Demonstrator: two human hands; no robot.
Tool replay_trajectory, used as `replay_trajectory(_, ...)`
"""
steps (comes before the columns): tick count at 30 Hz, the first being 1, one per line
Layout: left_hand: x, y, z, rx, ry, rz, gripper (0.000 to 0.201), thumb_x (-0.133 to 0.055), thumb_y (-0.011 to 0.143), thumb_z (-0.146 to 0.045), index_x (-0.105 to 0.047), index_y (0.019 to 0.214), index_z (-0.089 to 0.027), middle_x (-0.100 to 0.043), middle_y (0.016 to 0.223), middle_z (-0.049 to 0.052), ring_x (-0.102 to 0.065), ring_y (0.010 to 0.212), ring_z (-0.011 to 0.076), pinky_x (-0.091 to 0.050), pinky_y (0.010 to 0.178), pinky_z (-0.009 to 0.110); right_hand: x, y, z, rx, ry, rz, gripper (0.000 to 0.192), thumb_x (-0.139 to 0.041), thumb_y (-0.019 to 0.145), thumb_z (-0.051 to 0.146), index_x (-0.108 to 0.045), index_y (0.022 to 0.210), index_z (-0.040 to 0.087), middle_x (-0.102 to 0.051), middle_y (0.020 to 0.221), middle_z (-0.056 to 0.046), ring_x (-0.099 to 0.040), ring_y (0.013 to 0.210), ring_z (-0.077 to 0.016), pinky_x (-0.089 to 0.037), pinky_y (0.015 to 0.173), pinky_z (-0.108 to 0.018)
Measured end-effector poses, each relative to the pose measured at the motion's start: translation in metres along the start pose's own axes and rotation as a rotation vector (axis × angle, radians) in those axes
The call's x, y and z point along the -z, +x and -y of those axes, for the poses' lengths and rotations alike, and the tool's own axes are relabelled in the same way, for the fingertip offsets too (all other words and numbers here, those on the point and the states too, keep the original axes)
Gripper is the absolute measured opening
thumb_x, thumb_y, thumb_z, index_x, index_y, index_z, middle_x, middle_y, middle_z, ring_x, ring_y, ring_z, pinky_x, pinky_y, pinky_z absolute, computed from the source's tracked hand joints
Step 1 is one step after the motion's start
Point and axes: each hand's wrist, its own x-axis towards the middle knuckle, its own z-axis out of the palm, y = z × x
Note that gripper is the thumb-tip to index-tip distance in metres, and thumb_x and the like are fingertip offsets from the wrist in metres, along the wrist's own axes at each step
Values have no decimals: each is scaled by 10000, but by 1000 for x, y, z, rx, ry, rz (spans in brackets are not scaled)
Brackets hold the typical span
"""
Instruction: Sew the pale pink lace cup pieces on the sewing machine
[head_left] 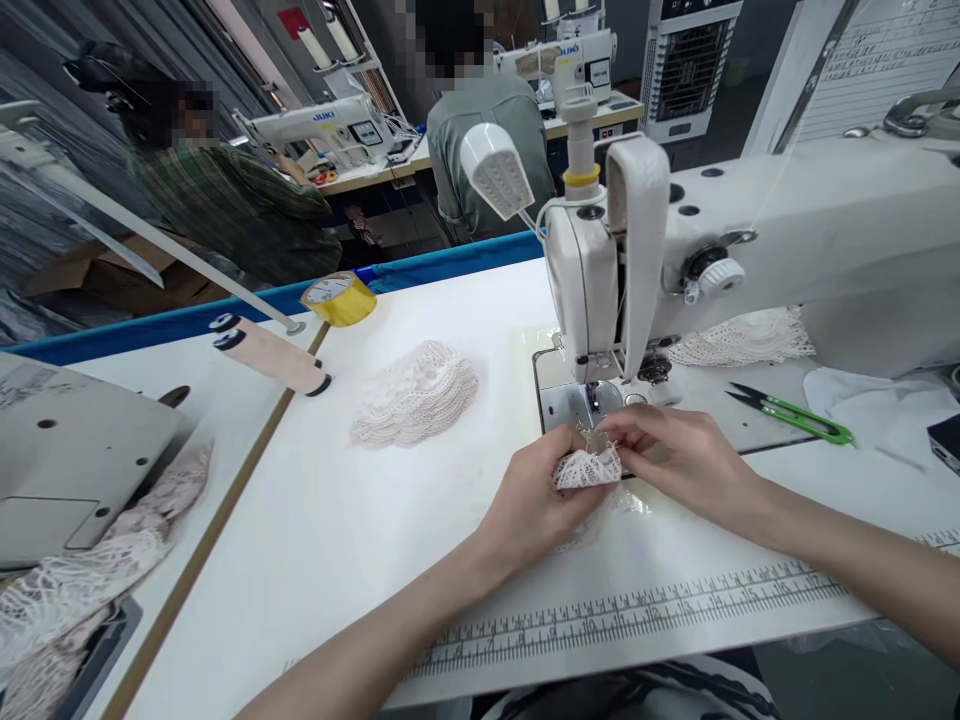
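My left hand (546, 490) is closed around a small piece of white lace (589, 470), just in front of the sewing machine's needle area. The fingers of my right hand (671, 455) pinch the same lace at its far right edge. Right behind my fingertips is the metal needle plate (564, 400) under the head of the white sewing machine (581, 290). A pile of stacked lace pieces (420, 395) lies on the table to the left. More lace (742, 338) rests under the machine's arm. Part of the lace in my hands is hidden by my fingers.
Green thread snips (802, 415) lie right of the machine, near white cloth (877, 405). Yellow tape (341, 298) and thread spools (274, 355) stand at the left back. A printed ruler (600, 620) runs along the front edge. Two people (225, 200) sit beyond the table.
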Motion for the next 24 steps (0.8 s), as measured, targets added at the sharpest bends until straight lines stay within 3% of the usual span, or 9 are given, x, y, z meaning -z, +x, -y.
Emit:
replay_trajectory(5,-3,-4,6,-46,13,-60,136,-545,747,-106,-453,685,-186,-535,591,-61,-483,520,74,-364,505,176,1,-2,2,156,-16,-46,208,-519,877,93,-619,1006,222,-686,898,-7,-648,749,-126,-543,656,-243)
replay_trajectory(8,-5,-7,10,-196,107,-123,165,-498,742,-81,-411,654,-190,-473,543,-67,-411,467,61,-302,466,172,1,-2,3,214,16,-93,189,-526,882,98,-630,983,219,-684,864,-7,-650,751,-129,-548,670,-250)
replay_trajectory(14,-9,-8,16,-468,302,-221,173,-463,736,-50,-401,687,-204,-456,533,-58,-373,446,76,-284,468,203,1,-3,4,168,60,-131,198,-560,865,114,-655,988,236,-701,874,-10,-661,764,-151,-559,674,-287)
replay_trajectory(19,-10,-8,20,-498,332,-248,169,-440,721,-43,-409,705,-208,-449,535,-59,-362,441,81,-291,465,209,2,-3,5,112,55,-126,184,-580,853,124,-663,974,235,-701,847,3,-659,744,-145,-563,662,-278)
replay_trajectory(24,-9,-8,19,-494,313,-263,184,-452,716,-31,-397,704,-206,-452,538,-63,-362,440,76,-281,458,203,2,-3,5,149,45,-120,171,-581,851,99,-645,946,226,-700,850,3,-653,746,-145,-549,662,-277)
